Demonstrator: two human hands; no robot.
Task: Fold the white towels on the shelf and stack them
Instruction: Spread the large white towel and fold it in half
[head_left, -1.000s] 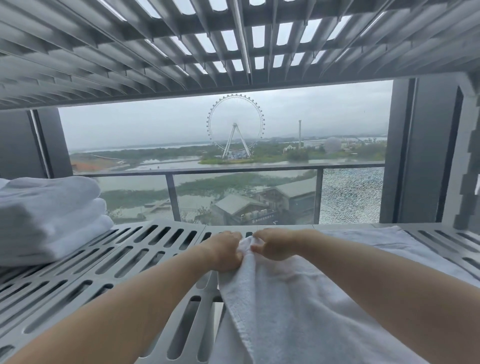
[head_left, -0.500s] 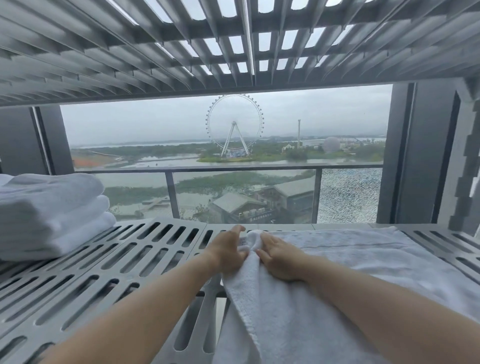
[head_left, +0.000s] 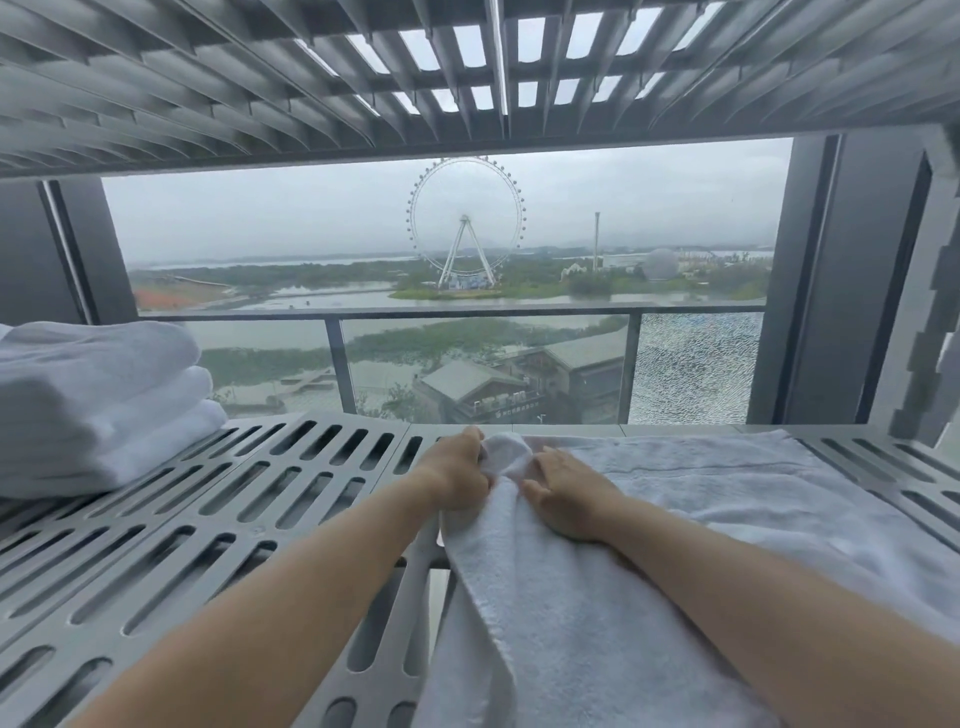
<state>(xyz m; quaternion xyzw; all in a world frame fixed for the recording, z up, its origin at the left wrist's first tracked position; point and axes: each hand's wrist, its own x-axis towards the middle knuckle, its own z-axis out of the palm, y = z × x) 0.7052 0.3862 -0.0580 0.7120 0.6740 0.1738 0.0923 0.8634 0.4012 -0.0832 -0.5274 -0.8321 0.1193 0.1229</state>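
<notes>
A: While the left hand (head_left: 456, 475) pinches a corner of the white towel (head_left: 701, 499), where's the right hand (head_left: 569, 493)?
B: Flat on it, fingers loose (the slatted shelf (head_left: 218, 499) beneath); folded stack (head_left: 98, 405) far left

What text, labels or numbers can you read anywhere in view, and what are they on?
Nothing legible.
Building outside the window: a row of pale sign characters on its front, too small and blurred to read.
Towel, folded stack and shelf: no visible print or tags.
</notes>
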